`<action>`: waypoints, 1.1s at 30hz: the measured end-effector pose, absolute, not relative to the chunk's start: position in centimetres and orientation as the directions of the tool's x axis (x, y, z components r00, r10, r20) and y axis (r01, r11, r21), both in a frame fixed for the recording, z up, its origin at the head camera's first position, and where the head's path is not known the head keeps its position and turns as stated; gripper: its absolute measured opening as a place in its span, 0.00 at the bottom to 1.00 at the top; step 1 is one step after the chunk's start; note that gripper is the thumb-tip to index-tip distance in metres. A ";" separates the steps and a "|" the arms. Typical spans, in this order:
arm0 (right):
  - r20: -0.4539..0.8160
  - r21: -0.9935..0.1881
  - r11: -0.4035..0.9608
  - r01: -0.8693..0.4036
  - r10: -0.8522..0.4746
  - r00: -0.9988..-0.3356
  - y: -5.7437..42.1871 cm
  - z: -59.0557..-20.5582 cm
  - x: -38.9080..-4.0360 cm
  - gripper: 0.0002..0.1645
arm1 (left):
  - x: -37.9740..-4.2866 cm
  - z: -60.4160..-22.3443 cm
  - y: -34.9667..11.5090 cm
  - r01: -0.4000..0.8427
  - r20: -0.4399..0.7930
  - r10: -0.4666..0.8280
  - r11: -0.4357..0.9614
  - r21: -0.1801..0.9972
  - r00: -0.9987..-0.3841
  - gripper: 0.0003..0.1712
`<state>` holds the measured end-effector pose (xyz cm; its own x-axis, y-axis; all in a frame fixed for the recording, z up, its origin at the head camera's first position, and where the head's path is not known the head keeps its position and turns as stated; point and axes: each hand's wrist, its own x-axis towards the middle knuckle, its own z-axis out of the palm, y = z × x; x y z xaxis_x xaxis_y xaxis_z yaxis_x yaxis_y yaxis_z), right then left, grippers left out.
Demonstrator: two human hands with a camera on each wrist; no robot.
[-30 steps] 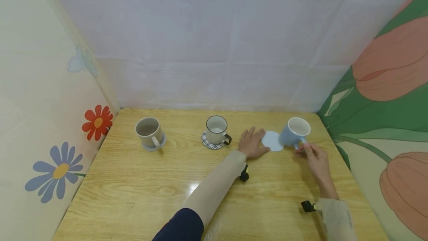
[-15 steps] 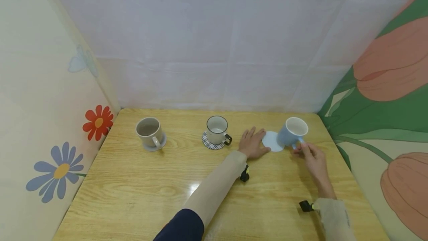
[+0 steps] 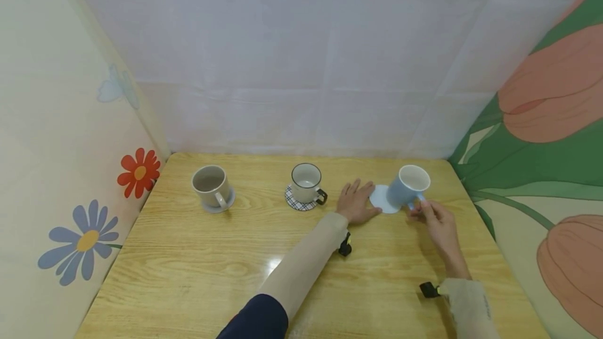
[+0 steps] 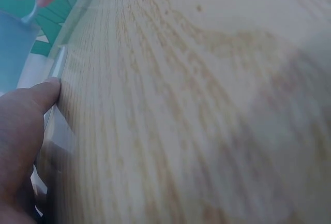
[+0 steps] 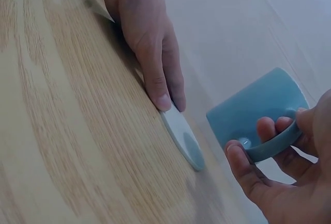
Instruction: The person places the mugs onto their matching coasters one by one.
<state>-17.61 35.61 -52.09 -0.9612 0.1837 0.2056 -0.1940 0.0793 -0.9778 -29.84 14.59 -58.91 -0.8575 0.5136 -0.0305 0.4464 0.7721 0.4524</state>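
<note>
My right hand [image 3: 440, 224] grips the handle of a light blue mug [image 3: 404, 190], its fingers curled round the handle in the right wrist view. The mug [image 5: 261, 105] is raised off the table there, apart from a round pale coaster [image 5: 182, 133]. In the head view it overlaps the right part of that coaster [image 3: 379, 202]. My left hand [image 3: 354, 203] rests flat on the table with fingers spread; its thumb and a fingertip touch the coaster's left edge. The left wrist view shows only the left thumb [image 4: 49, 92] clearly, with part of the mug [image 4: 13, 48] beyond.
A white mug [image 3: 303, 188] with a dark rim and handle stands on a checked coaster [image 3: 294, 202], left of my left hand. Farther left, a grey-beige mug [image 3: 207, 186] stands on a grey coaster [image 3: 230, 200]. A white cloth wall [image 3: 264, 93] borders the wooden table [image 3: 188, 266] behind.
My right hand has moved slightly left with the light blue mug, which now overlaps more of the coaster in the head view. My left hand has stayed in place.
</note>
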 end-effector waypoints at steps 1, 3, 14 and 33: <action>0.208 -0.977 0.076 -0.197 0.181 -0.961 35.6 -52.1 -17.6 0.26 | -29.9 -59.1 14.6 0.449 -0.024 0.514 0.771 0.452 -0.857 0.47; 0.214 -0.976 0.078 -0.203 0.177 -0.961 35.5 -52.1 -17.6 0.26 | -30.1 -59.5 14.7 0.463 -0.015 0.521 0.770 0.439 -0.853 0.47; 0.232 -0.971 0.098 -0.219 0.160 -0.959 35.0 -52.2 -17.6 0.25 | -30.8 -60.7 14.9 0.488 0.014 0.530 0.769 0.413 -0.848 0.47; 0.245 -0.969 0.075 -0.237 0.138 -0.960 34.3 -52.4 -17.9 0.24 | -30.6 -60.5 14.9 0.491 0.024 0.526 0.777 0.394 -0.850 0.46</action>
<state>-17.92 34.28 -52.36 -0.9596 0.1379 0.2454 -0.2370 0.0750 -0.9686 -30.63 14.88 -60.52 -0.8503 0.5257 0.0243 0.4914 0.7766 0.3942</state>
